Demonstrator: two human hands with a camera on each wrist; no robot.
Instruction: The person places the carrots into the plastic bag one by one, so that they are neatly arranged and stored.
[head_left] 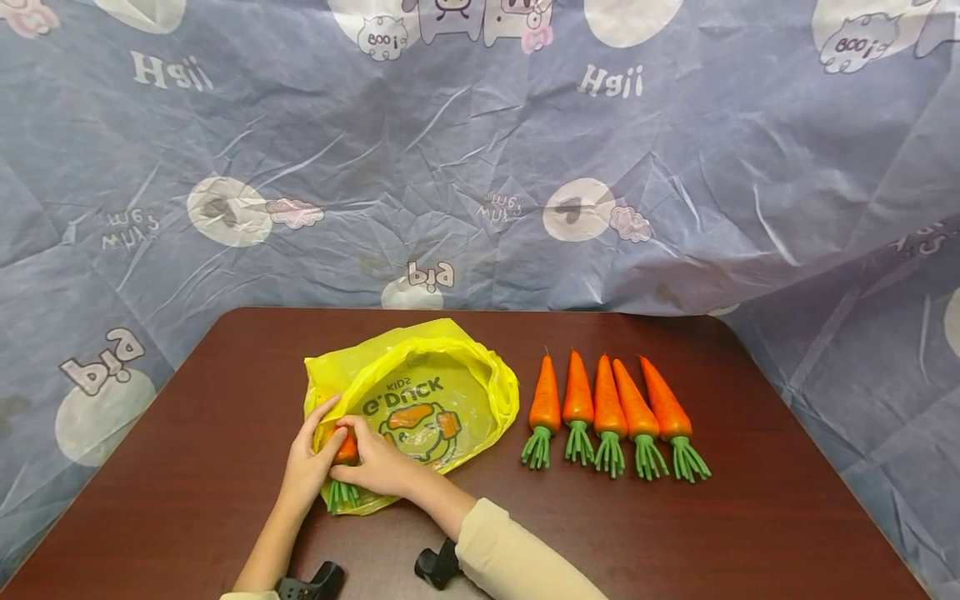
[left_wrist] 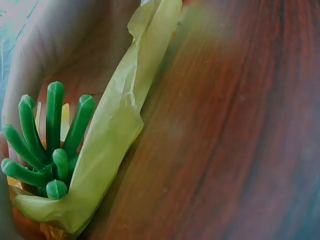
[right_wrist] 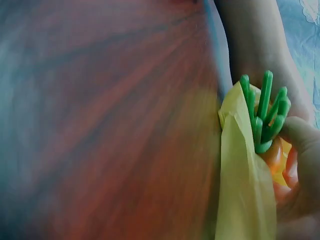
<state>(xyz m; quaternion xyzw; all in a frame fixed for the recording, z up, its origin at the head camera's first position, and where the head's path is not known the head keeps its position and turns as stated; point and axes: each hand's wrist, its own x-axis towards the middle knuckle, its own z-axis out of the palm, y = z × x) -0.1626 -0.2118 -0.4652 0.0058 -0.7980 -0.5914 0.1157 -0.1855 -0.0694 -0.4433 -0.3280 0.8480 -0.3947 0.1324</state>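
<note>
A yellow plastic bag [head_left: 465, 354] with a duck print lies with its mouth spread toward me. An orange carrot [head_left: 346, 451] sits at its left side, green stalks pointing toward me. My right hand [head_left: 382, 462] pinches the carrot between thumb and fingers. My left hand [head_left: 306, 458] holds it from the left, thumb over its upper part and fingers along the bag's side. The carrot's tip is hidden. In the left wrist view the green stalks [left_wrist: 55, 145] stick out beside a fold of the bag [left_wrist: 112, 120].
Several carrots lie side by side right of the bag, the nearest carrot [head_left: 545, 404] close to it, stalks toward me. The brown table [head_left: 187, 467] ends at a grey-blue printed cloth [head_left: 480, 167] behind. Black wrist devices [head_left: 437, 567] are on my arms.
</note>
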